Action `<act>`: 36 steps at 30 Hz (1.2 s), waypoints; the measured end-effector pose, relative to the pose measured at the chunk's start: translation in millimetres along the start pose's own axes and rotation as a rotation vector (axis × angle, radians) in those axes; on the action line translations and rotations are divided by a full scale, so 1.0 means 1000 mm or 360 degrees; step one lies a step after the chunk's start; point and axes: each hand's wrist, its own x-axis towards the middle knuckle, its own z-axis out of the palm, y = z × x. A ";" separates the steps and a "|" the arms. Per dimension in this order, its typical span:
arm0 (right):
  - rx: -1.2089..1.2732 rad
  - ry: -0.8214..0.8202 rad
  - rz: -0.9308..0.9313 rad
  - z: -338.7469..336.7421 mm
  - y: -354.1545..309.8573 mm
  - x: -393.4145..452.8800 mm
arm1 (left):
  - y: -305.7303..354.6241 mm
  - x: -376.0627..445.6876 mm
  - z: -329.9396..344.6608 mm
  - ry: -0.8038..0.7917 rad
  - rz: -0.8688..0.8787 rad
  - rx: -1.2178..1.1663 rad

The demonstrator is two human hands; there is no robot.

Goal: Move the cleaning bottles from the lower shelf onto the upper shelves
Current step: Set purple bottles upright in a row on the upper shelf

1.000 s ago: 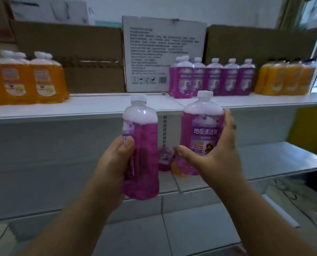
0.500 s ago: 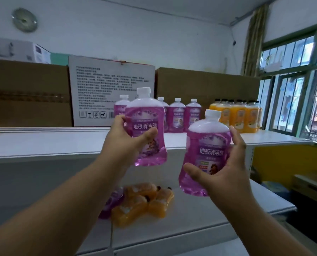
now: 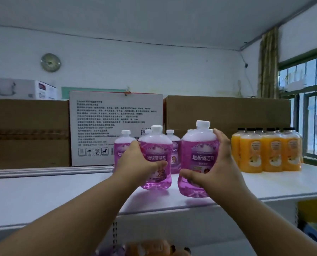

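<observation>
Orange bottles (image 3: 268, 152) beside purple bottles (image 3: 169, 145)

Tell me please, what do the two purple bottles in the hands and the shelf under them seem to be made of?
The left bottle and the right bottle look like clear glossy plastic: the purple liquid shows through, and each has a white cap and a printed label. The shelf looks like white painted metal, smooth with a faint sheen, though laminate is possible.

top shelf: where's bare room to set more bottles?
Bare: the upper shelf left of the left hand, in front of the white carton. Crowded: purple row through the orange bottles on the right.
</observation>
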 end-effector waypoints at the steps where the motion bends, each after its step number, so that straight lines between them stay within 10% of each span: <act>1: -0.0018 -0.0019 0.0010 0.005 0.006 0.005 | -0.004 0.003 0.004 0.0002 -0.0005 0.0045; 6: -0.0022 -0.0112 0.0041 0.022 0.036 0.026 | -0.019 0.009 0.012 0.0028 -0.0030 0.0164; 13: -0.0028 -0.0254 0.0016 0.032 0.070 0.043 | 0.001 0.007 0.005 0.0188 0.0716 0.1139; 36: -0.0538 -0.0344 0.0034 0.042 0.086 0.068 | -0.022 0.078 0.030 0.0194 0.0783 0.1821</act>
